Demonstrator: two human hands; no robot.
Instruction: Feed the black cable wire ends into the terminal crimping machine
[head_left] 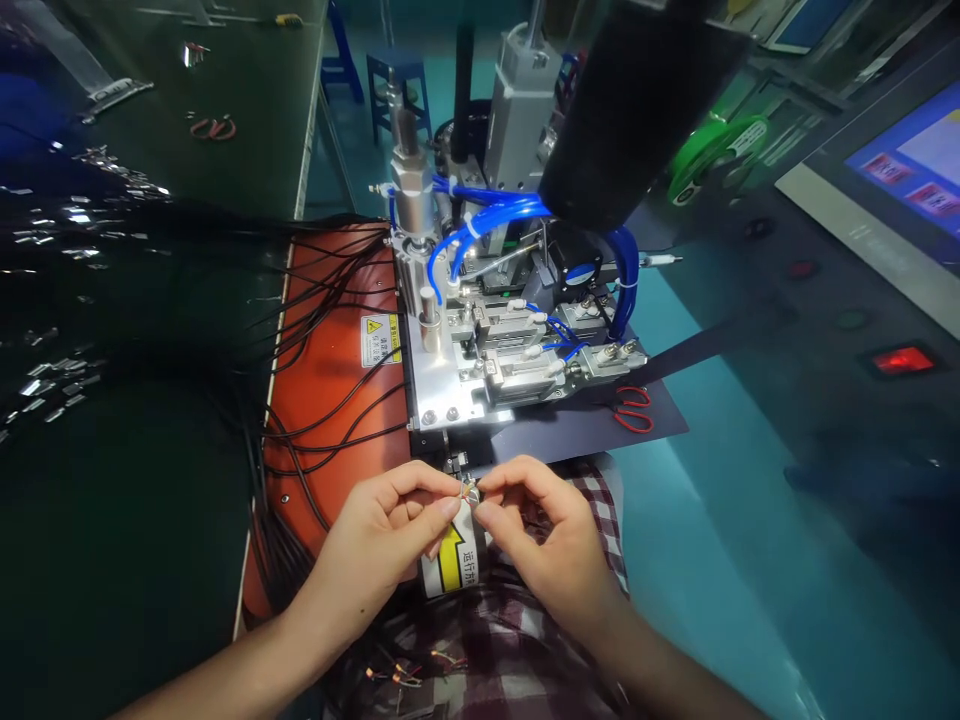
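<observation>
The thin wires [466, 491] sit at the centre of your work, at the fingertips of both hands, just above the arrow label [450, 562]. Your left hand [375, 545] has thumb and forefinger pinched on them; your right hand [559, 540] is curled, its thumb and forefinger slightly parted beside them, though the strands are too small to tell whether it grips any. Expect next to no weight, soft bending and fragile ends. Pinch them on the coloured covering, just behind the tips, and pull lightly, as they may slip. From your fingertips, the machine [442, 385] stands at twelve o'clock, black cables [250, 455] lie towards ten, scissors [637, 404] at two, and more wire ends [405, 674] at seven on your lap.
</observation>
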